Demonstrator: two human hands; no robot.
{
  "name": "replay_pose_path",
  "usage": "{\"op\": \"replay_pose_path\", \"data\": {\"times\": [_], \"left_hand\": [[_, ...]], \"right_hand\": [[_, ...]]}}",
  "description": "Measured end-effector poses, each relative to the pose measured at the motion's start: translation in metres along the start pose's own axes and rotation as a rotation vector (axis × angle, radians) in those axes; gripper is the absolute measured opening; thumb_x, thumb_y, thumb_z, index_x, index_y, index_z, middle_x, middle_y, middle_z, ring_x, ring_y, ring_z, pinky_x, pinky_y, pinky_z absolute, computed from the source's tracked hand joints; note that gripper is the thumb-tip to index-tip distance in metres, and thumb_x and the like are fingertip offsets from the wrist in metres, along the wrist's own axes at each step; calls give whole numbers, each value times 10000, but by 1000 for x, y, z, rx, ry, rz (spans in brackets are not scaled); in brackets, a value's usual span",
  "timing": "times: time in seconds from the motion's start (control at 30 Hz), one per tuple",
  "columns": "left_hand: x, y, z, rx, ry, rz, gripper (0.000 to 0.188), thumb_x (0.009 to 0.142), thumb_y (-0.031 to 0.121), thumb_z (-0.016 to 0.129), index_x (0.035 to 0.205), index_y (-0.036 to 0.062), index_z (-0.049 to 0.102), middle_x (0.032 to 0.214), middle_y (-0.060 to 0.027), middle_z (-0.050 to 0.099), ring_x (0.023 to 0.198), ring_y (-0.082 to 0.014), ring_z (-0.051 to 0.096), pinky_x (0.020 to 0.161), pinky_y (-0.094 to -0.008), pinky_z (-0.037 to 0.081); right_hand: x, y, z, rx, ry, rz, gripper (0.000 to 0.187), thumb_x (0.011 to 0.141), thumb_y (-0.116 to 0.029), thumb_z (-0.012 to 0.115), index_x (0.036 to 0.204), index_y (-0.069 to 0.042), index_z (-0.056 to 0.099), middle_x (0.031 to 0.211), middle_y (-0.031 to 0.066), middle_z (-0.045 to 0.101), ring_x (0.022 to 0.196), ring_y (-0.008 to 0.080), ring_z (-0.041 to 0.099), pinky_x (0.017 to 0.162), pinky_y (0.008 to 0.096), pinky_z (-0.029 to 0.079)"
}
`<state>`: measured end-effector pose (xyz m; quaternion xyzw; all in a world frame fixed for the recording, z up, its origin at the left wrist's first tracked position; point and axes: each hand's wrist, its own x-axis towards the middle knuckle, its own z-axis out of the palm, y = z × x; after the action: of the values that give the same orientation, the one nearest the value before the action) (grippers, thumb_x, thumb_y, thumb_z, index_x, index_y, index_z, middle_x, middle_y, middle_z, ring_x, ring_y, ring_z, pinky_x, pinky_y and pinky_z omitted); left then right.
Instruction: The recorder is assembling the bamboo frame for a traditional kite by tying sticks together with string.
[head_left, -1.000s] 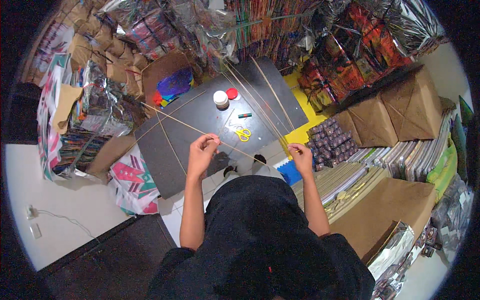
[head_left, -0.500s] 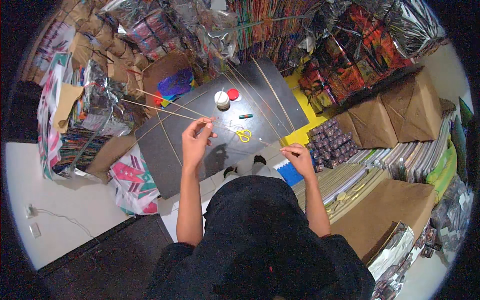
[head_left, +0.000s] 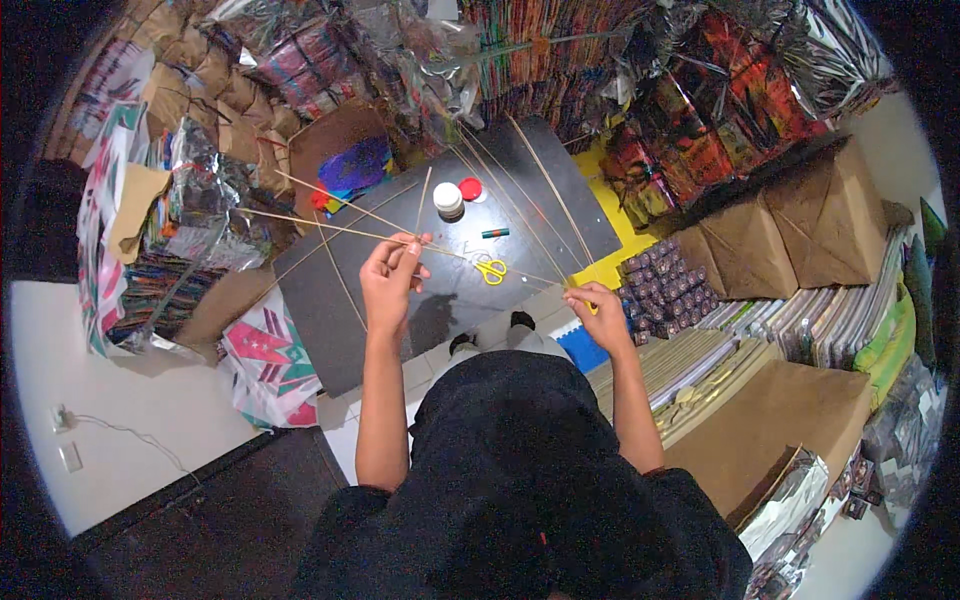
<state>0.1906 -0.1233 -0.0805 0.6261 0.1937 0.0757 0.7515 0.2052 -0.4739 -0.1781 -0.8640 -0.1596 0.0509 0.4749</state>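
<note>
My left hand (head_left: 393, 275) is closed in a pinch over the dark table (head_left: 345, 355). Between its fingertips several thin wooden sticks (head_left: 330, 224) cross, two reaching left and one pointing away. A thin strand (head_left: 535, 279) runs from near that crossing toward my right hand (head_left: 600, 315). My right fingers are pinched at its far end; whether it is thread or a stick I cannot tell. On the table between the hands lie yellow-handled scissors (head_left: 490, 271) and a small green tube-like piece (head_left: 495, 233). Beyond them stand a white jar (head_left: 448, 201) and its red lid (head_left: 470, 189).
More long sticks (head_left: 548, 180) lie across the table. Colourful sheets (head_left: 357, 170) rest at its far left edge. Wrapped bundles (head_left: 700, 110) crowd the back, brown paper packages (head_left: 815, 220) and flat stacks stand at the right, and a patterned sheet (head_left: 268, 365) hangs at the left.
One stick in my left hand now points plainly away, toward the jar. My right hand has turned slightly and its fingers have shifted. The left hand has barely moved.
</note>
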Motion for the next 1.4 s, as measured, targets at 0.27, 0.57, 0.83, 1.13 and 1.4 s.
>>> {"op": "replay_pose_path", "data": {"times": [0.27,0.57,0.83,1.13,1.4], "left_hand": [[-3,-5,3,-36,29,20,152,954,140,670,1070,56,620,1109,-109,720,635,-75,578,506,-201,409],[-5,-5,8,-86,80,94,157,960,128,666,1074,31,621,1103,-114,718,657,-78,596,516,-204,422],[-6,-10,9,-116,-3,51,146,966,126,653,1072,38,603,1103,-119,710,654,-82,596,521,-209,431],[-7,-6,16,-118,-7,18,149,973,112,636,1088,36,578,1097,-145,708,653,-94,603,523,-218,448],[-6,-10,15,-105,-37,30,166,973,145,639,1096,52,575,1125,-159,707,678,-122,638,540,-228,475]], "right_hand": [[6,2,6,2,-2,41,127,859,-95,687,962,-36,732,956,143,723,940,279,688,875,376,513],[3,-8,17,219,-280,172,187,916,-136,667,1040,-16,738,1043,103,746,995,200,682,923,337,502],[3,-17,32,362,-285,182,212,936,-182,679,1061,-22,741,1049,80,743,977,159,666,898,323,507],[5,-21,32,546,-315,311,216,943,-177,686,1070,-13,748,1007,46,736,845,100,640,731,257,519],[3,-22,25,547,-295,324,211,935,-167,698,1079,-25,757,982,40,741,787,78,629,669,248,517]]}}
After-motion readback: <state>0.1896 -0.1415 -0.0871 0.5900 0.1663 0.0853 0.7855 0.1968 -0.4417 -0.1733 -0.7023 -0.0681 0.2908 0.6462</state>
